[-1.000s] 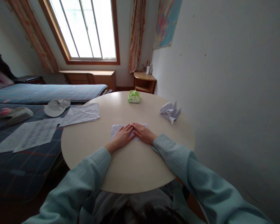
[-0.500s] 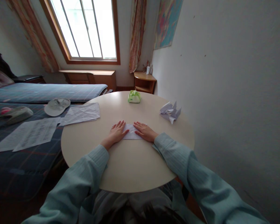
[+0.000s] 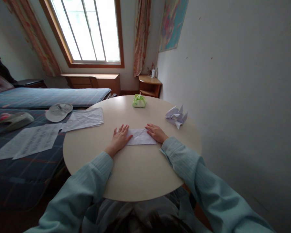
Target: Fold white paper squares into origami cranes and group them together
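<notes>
A folded white sheet of paper (image 3: 140,137) lies flat on the round beige table (image 3: 133,168). My left hand (image 3: 120,138) rests palm down on the sheet's left end with its fingers spread. At the sheet's right end lies my right hand (image 3: 156,132), flat, fingers stretched out. Both hands press the paper and hold nothing.
A folded paper figure (image 3: 176,116) sits at the table's right, near the wall. A green-and-white packet (image 3: 139,101) stands at the far edge. A crumpled sheet (image 3: 86,118) overhangs the table's left edge. On the bed at left lie printed papers (image 3: 26,140) and a cap (image 3: 58,111).
Both hands were together over the middle of the paper. They have slid apart, left hand leftward and right hand rightward, and the paper's middle now shows.
</notes>
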`<state>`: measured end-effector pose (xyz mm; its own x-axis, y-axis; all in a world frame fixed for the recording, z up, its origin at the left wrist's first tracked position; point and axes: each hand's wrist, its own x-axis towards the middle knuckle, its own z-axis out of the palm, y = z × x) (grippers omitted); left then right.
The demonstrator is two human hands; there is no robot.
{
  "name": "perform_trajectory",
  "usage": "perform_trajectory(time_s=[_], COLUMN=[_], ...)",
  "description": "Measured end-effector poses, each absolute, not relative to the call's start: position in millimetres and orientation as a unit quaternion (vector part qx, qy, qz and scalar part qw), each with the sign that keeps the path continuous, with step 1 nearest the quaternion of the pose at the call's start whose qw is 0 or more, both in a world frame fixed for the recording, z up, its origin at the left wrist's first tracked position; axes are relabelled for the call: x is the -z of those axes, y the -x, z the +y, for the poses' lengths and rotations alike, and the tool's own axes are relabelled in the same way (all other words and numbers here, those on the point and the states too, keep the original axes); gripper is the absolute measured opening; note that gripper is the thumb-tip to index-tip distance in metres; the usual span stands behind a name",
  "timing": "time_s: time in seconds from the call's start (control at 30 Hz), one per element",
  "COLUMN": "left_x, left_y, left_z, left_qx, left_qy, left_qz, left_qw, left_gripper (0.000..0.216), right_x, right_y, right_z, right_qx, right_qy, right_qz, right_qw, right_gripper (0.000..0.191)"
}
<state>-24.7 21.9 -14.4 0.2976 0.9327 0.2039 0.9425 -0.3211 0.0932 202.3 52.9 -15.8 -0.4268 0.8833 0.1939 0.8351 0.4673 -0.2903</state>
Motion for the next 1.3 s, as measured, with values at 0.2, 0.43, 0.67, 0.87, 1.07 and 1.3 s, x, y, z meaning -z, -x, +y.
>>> perform_trajectory(time_s=[0.2,0.43,0.67,0.87,1.07,1.3], left_x=[10,8,9,6,4,4], left_y=[22,22,19,15,12,12], left_z=[20,17,15,8,7,7], left_qx=[0.138,0.157,0.163,0.149,0.147,0.169], left_qy=[0.868,0.871,0.888,0.881,0.881,0.874], left_qz=[-0.470,-0.456,-0.423,-0.446,-0.449,-0.453], left_qw=[-0.083,-0.091,-0.083,-0.044,-0.023,-0.040], left_gripper=[0.041,0.041,0.038,0.041,0.041,0.040], right_x=[16,11,14,16,8,3], right_y=[-209,-205,-199,-197,-195,-185], right_z=[56,50,51,50,41,27], right_qx=[-0.055,-0.118,-0.344,-0.436,-0.330,-0.342], right_qy=[0.549,0.569,0.542,0.512,0.469,0.384], right_qz=[-0.792,-0.746,-0.618,-0.597,-0.705,-0.767], right_qw=[0.262,0.325,0.455,0.437,0.418,0.385], right_gripper=[0.022,0.026,0.057,0.073,0.045,0.019])
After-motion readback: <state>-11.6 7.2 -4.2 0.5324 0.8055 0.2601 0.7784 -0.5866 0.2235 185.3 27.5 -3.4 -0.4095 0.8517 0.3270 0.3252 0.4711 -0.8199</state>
